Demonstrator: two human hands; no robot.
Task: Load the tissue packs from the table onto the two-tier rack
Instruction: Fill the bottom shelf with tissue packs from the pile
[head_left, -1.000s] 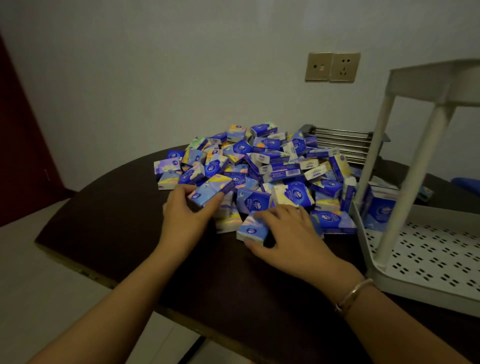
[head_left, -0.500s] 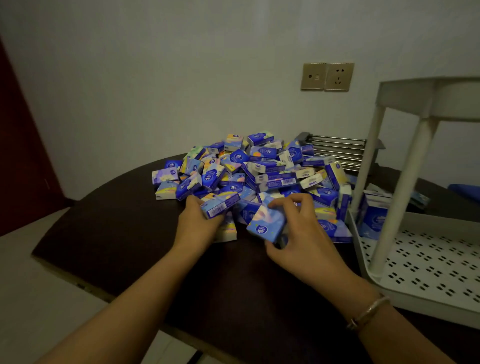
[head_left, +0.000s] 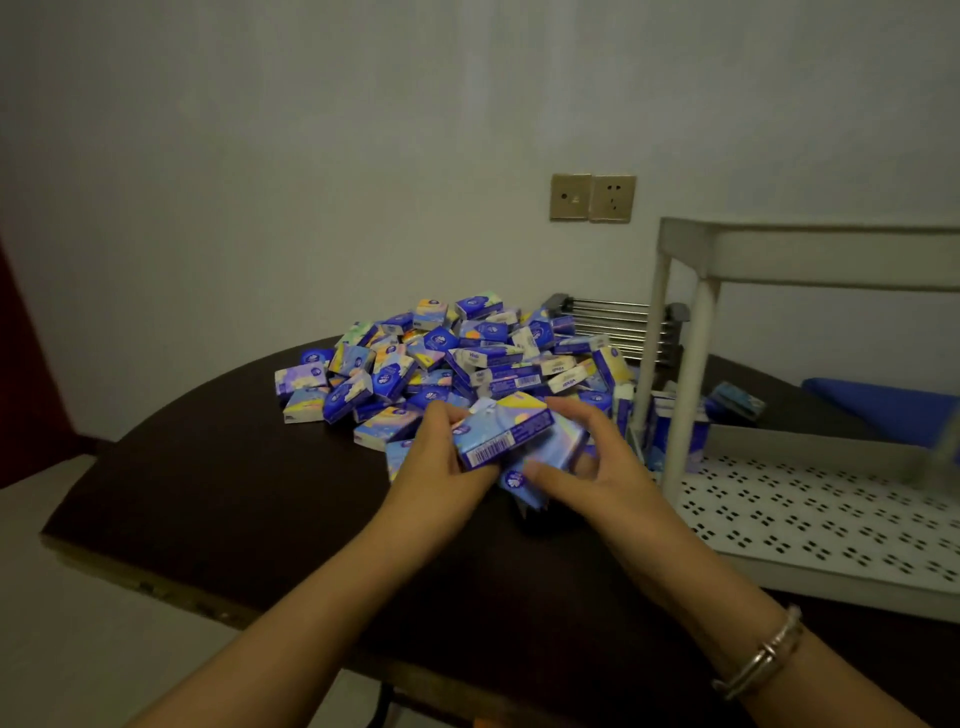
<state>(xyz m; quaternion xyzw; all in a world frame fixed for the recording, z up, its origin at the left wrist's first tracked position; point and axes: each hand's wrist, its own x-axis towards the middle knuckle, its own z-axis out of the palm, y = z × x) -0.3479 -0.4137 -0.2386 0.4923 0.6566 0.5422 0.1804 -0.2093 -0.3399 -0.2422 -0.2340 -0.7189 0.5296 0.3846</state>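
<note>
Dim, flat indoor light with a grey cast and no glare. The dark surface (head_left: 218, 483) swallows shadow detail beneath the hands (head_left: 519, 462). Motion blur softens the packs (head_left: 501, 434) they hold. Wide-angle bending curves the frame edges.

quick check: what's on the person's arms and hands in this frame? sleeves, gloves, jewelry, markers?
Both forearms are bare, with no sleeves in view. The left hand and right hand wear no gloves, and no rings show on the fingers. The right wrist carries a metal bangle of stacked silvery bands. No cables or markers.

Barcode, not legible, on the held tissue pack (head_left: 501, 434)
</note>
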